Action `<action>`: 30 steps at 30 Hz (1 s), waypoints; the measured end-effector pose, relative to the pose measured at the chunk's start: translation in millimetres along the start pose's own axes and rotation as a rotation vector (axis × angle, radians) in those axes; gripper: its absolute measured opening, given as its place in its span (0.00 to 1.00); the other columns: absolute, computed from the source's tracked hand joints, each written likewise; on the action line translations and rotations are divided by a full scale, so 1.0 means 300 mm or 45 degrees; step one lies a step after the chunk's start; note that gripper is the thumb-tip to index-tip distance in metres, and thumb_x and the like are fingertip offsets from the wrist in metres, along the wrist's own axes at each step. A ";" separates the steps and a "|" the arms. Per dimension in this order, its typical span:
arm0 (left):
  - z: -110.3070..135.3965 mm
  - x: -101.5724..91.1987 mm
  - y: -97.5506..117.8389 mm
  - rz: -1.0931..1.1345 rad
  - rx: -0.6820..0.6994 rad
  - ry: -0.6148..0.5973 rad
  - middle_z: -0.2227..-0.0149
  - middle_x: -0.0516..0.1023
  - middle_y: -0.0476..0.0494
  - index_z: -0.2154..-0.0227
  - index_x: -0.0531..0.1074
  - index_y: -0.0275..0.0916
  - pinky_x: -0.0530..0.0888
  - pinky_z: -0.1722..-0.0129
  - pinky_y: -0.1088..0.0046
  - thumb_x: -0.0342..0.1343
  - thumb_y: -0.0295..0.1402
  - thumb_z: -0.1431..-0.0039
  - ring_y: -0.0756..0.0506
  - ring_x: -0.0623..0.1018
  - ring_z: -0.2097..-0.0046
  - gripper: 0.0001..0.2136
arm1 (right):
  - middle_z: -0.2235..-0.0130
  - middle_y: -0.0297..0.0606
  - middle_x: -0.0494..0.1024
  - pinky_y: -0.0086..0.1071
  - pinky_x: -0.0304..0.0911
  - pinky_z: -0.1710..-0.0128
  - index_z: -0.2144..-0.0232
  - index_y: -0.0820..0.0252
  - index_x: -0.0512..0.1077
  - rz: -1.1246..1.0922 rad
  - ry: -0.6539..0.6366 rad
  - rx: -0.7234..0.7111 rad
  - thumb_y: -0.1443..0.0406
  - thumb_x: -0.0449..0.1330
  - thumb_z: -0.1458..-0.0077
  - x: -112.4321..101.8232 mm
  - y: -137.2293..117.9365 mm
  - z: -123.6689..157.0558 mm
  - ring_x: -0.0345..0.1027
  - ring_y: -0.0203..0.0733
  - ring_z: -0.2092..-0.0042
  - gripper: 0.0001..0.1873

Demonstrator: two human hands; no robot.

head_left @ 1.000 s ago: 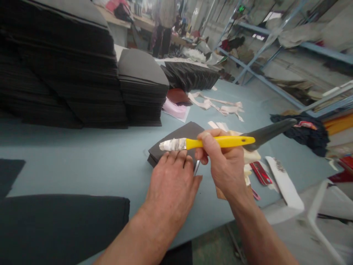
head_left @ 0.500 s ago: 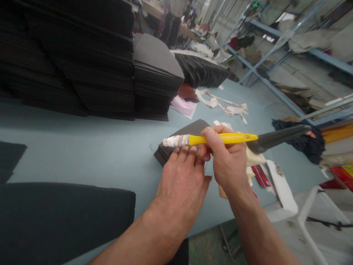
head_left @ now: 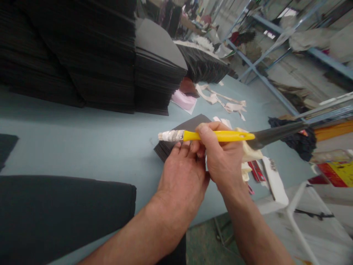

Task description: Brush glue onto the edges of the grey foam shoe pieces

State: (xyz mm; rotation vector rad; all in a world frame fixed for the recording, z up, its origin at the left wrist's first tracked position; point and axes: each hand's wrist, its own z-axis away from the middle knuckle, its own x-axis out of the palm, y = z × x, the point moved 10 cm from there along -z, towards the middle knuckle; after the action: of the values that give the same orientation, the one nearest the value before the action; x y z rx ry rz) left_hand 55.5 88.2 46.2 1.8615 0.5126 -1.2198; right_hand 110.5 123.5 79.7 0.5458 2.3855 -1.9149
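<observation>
My right hand is closed round the yellow handle of a paintbrush. The brush lies level, its pale, crusted bristle end pointing left over a small stack of dark grey sheets. My left hand rests on the near side of that stack, fingers laid on the top sheet and thumb out to the side. The fingers of both hands meet below the handle, where the right fingertips are partly hidden. At the stack's left corner the sheet edges are slightly fanned.
Tall piles of dark sheets stand along the table's far left. A broad dark piece lies near left. Right of my hands are a dark tapered object, a red packet and a white strip. Blue shelving stands beyond.
My right hand and the brush have shifted slightly left and up in view, closer over my left hand. The left hand stays on the stack. The camera view has moved slightly.
</observation>
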 end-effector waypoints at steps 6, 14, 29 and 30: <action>0.006 0.004 0.000 -0.017 0.011 0.047 0.38 0.80 0.30 0.36 0.74 0.33 0.72 0.30 0.49 0.52 0.35 0.26 0.33 0.76 0.33 0.20 | 0.80 0.24 0.72 0.28 0.71 0.73 0.72 0.53 0.72 0.054 0.020 -0.009 0.59 0.67 0.38 -0.003 0.013 -0.005 0.66 0.32 0.78 0.13; 0.015 -0.001 -0.013 0.053 -0.003 0.112 0.36 0.78 0.28 0.36 0.73 0.31 0.71 0.29 0.48 0.54 0.37 0.26 0.32 0.75 0.32 0.22 | 0.77 0.28 0.77 0.34 0.75 0.70 0.71 0.50 0.72 0.096 0.019 -0.089 0.59 0.66 0.35 -0.014 -0.019 -0.001 0.72 0.37 0.75 0.12; 0.009 0.008 -0.014 0.094 -0.008 0.034 0.33 0.75 0.29 0.33 0.70 0.31 0.69 0.26 0.47 0.56 0.37 0.27 0.31 0.74 0.31 0.24 | 0.76 0.30 0.77 0.36 0.73 0.70 0.71 0.50 0.74 0.080 -0.008 -0.085 0.60 0.67 0.36 -0.010 -0.019 0.008 0.73 0.39 0.74 0.10; 0.008 0.008 -0.012 0.097 0.001 0.039 0.33 0.76 0.30 0.32 0.68 0.31 0.69 0.26 0.48 0.55 0.36 0.27 0.32 0.74 0.31 0.25 | 0.76 0.29 0.77 0.36 0.73 0.70 0.70 0.49 0.74 0.076 -0.028 -0.065 0.59 0.67 0.35 -0.003 -0.011 0.011 0.72 0.39 0.74 0.10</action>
State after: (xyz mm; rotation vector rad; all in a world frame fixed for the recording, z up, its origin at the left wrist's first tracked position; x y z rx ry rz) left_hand 52.6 88.1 42.2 1.8859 0.4536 -1.1433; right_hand 109.9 119.5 82.3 0.5829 2.3691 -1.8206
